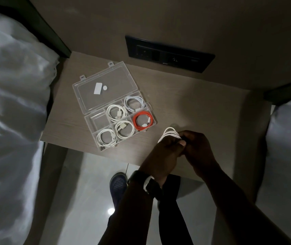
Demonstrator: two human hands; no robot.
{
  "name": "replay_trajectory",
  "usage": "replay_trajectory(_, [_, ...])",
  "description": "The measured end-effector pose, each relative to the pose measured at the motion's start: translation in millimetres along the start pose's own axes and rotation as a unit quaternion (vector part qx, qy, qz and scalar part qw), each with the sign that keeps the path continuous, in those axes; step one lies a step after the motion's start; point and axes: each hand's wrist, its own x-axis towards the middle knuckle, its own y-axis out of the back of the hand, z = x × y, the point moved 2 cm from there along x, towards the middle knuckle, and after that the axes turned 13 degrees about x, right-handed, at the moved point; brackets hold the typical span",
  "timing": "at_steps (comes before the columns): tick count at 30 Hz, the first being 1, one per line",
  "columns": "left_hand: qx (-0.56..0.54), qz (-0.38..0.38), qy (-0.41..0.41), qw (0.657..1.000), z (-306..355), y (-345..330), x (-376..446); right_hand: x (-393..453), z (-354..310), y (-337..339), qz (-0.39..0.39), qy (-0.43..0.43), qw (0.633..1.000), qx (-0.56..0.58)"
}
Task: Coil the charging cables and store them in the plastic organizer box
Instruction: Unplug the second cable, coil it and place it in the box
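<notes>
While five coils already fill the organizer box (114, 110) on the counter (194, 106), we pinch the last white cable (170, 134) right of it, left hand (162, 156) and right hand (197, 149) fingers closed around its loops, next needing the box's one empty compartment.

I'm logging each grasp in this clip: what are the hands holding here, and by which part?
Both hands, left hand and right hand, hold a white cable coiled into loops, pinched at the near side of the coil; the far loops stick out free.
</notes>
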Motion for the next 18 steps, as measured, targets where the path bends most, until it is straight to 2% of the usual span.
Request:
replay_trajectory(2, [0.018,0.008,-0.001,1.0,0,6,-5,3,-5,-4,-0.019,0.026,0.999,-0.018])
replay_trajectory(4, [0.081,0.025,-0.016,0.996,0,10,-9,8,-10,-11,-0.026,0.051,0.998,-0.032])
replay_trajectory(8, [0.181,0.035,-0.096,0.978,-5,26,-19,16,-15,-29,-0.009,0.047,0.999,-0.009])
replay_trajectory(11, [0.234,0.092,-0.147,0.957,-11,50,-31,25,-21,-51,-0.004,0.055,0.998,-0.033])
replay_trajectory(13, [0.294,0.147,-0.149,0.933,-21,70,-39,37,-26,-64,0.017,0.051,0.998,-0.034])
replay_trajectory(15, [0.252,0.224,-0.095,0.937,-36,94,-50,51,-32,-82,0.012,0.041,0.999,-0.028])
replay_trajectory(17, [0.105,0.298,-0.024,0.948,-52,122,-55,61,-39,-112,-0.026,0.052,0.997,-0.051])
replay_trajectory(18, [0.055,0.33,-0.006,0.942,-60,136,-54,64,-41,-130,-0.041,0.063,0.994,-0.075])
